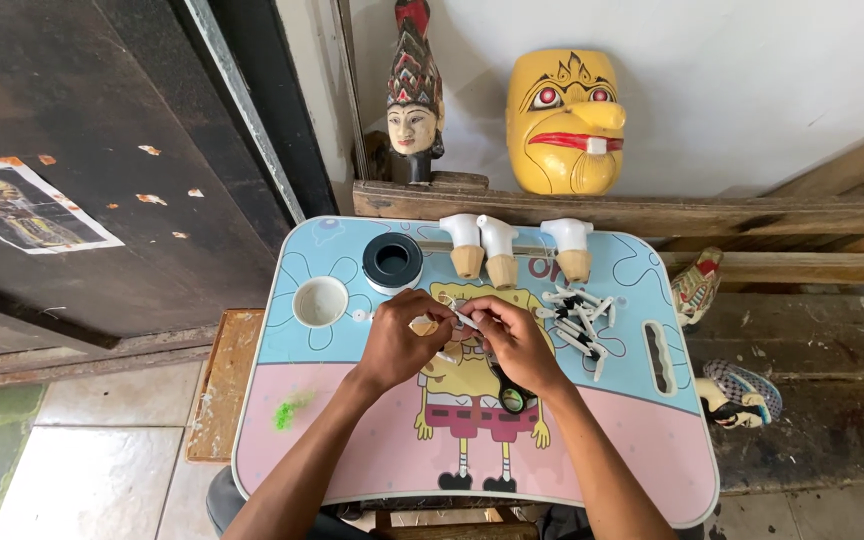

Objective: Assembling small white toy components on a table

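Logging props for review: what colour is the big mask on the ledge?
Yellow mask, with red lips and eyes; head view.

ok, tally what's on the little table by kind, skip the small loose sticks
White-and-tan carved pieces along the far edge: 3
White bowl: 1
Black-centred jar: 1
Thin white stick held in the fingers of the right hand, left hand beside it: 1
Total: 6

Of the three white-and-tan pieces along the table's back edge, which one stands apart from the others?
The rightmost piece. The left piece and middle piece sit side by side, nearly touching, while it stands alone.
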